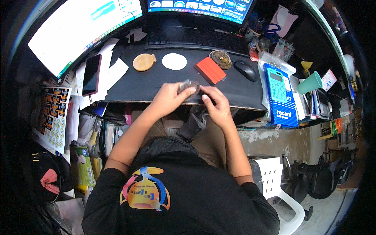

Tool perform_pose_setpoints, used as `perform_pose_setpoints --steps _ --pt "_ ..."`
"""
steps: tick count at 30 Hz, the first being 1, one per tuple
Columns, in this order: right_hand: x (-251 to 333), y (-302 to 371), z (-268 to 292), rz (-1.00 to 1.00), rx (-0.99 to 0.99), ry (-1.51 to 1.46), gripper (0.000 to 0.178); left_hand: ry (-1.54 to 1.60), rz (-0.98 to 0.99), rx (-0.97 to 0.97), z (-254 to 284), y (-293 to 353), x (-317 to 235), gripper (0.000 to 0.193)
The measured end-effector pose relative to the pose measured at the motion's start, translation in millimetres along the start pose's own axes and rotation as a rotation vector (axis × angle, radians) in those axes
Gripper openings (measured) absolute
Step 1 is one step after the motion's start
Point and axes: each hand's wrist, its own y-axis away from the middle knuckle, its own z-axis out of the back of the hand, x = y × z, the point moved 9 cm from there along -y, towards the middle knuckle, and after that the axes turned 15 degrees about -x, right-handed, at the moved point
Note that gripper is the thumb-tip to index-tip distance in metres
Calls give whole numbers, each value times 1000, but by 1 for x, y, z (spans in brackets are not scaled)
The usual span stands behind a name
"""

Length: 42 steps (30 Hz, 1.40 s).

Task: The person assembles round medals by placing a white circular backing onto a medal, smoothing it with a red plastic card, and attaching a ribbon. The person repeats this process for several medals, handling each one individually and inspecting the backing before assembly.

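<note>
Just above the desk's front edge, my left hand (170,97) is closed around what looks like a roll of clear tape (191,91). My right hand (216,105) is curled at the roll's right side, its index fingertip at the rim and its thumb bent in; whatever the fingers pinch is too small to make out. Beyond the hands lie a round wooden piece with a small tab (143,62), a white disc (174,61), a red rectangular block (210,71) and a round bronze-coloured medal-like piece (221,59).
A black mouse (246,70) and keyboard (192,40) lie farther back, below two monitors. At right, a teal calculator (277,84) rests on a blue record book (282,113) near a green cup (310,83). A phone (92,74) lies on papers at left. A white chair (274,176) stands behind right.
</note>
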Motion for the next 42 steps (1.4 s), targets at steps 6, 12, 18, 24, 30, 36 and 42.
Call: perform_pose_setpoints --steps 6,12,18,24,30,36,42 --pt "11 9 -27 -590 148 -832 20 522 433 -13 17 1 -17 46" --pt "43 13 -37 -664 194 -1034 20 377 380 -49 46 -2 -36 65" --pt "63 7 -31 -633 141 -1099 36 282 329 60 46 -4 -45 59" --pt "60 9 -30 -637 131 -1140 33 300 336 45 44 -5 -48 60" --pt "24 3 -27 -518 119 -667 20 232 315 -26 52 -12 -26 57" --pt "-2 -75 1 145 -97 723 47 -612 -568 -226 31 -19 -32 37" --pt "-38 -91 -15 -54 102 958 80 -606 -621 -104 4 6 -5 61"
